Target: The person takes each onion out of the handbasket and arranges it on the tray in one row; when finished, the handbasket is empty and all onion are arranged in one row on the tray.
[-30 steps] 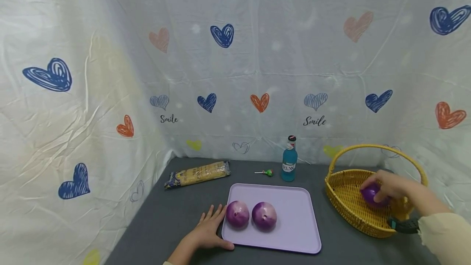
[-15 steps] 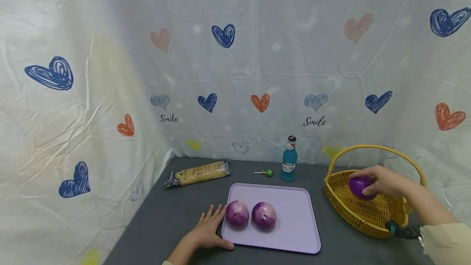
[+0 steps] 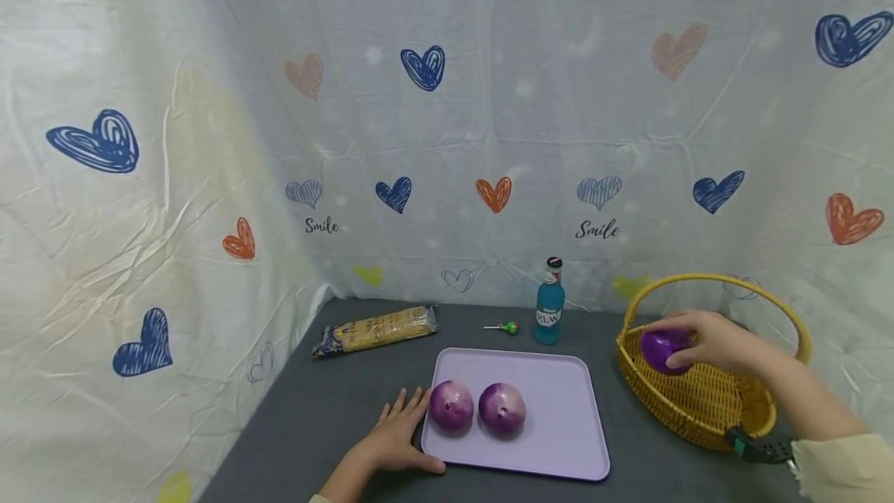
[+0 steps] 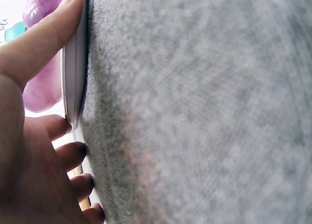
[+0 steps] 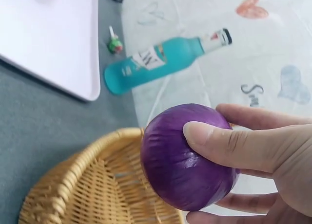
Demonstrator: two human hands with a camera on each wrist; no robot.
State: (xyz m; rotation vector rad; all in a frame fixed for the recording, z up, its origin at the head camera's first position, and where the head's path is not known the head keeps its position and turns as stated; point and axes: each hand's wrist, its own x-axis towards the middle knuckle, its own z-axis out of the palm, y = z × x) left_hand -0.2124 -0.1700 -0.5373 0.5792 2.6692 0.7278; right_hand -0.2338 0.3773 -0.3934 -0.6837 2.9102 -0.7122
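A round purple onion (image 5: 187, 158) is gripped by my right hand (image 3: 712, 341), thumb on one side and fingers around the other. The hand holds it over the left part of a yellow wicker basket (image 3: 698, 410), beneath the arched handle. My left hand (image 3: 394, 437) lies with spread, straight fingers at the left edge of a lilac tray (image 3: 552, 441), its thumb and fingertips touching the rim. Two purple-and-white onions sit side by side on the tray: the left onion (image 3: 451, 407) close to my fingers, the right onion (image 3: 501, 411) nearer the middle.
Behind the tray stands a blue bottle (image 3: 549, 305), with a green-wrapped lollipop (image 3: 511, 327) lying to its left. A long yellow packet (image 3: 377, 331) lies at the back left of the dark grey table (image 3: 293, 410). A heart-printed curtain (image 3: 489, 138) hangs behind.
My right hand has lifted the onion from the basket's bottom and moved it left toward the near-left rim. The left hand and the tray have stayed in place.
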